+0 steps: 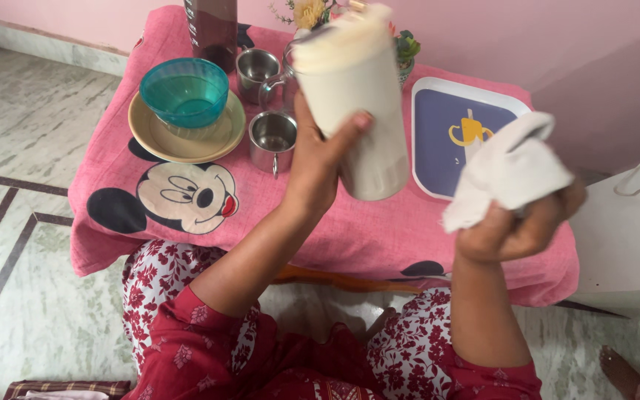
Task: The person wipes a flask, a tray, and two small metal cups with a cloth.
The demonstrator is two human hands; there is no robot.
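Tall cream-white plastic tumbler (pixel 357 104), tilted, held up over the middle of the tabletop, mouth pointing far and slightly left; rim motion-blurred. Left hand (pixel 318 159) wraps its near-left side, thumb across the front, firm grasp. Right hand (pixel 516 226), raised to the right and apart from the tumbler, is clenched around a bunched white cloth (pixel 509 174).

Step in hand, judged: a wipe of the tumbler with the cloth; cloth not touching it at this moment. A next move would call for bringing cloth and tumbler together while the left hand keeps the tumbler steady and turns it to expose an unwiped side.

Under them: pink cartoon-print cloth covering the tabletop (pixel 187 200). Right of the tumbler, a white-rimmed blue rectangular tray (pixel 442 130) with a yellow figure, lying flat. Left, a teal translucent plastic bowl (pixel 184 92) sitting on a beige round plate (pixel 187 137). Between plate and tumbler, small steel mugs: one near (pixel 272 139), one farther (pixel 255 72); something glassy with a handle behind the tumbler, partly hidden, cannot tell what. Far edge: dark brown bottle (pixel 212 30), top cut off; small potted plant (pixel 407 50) behind the tumbler.

Counts: tumblers 1, cloths 1, trays 1, bowls 1, plates 1, steel mugs 2 clearly seen, bottles 1.
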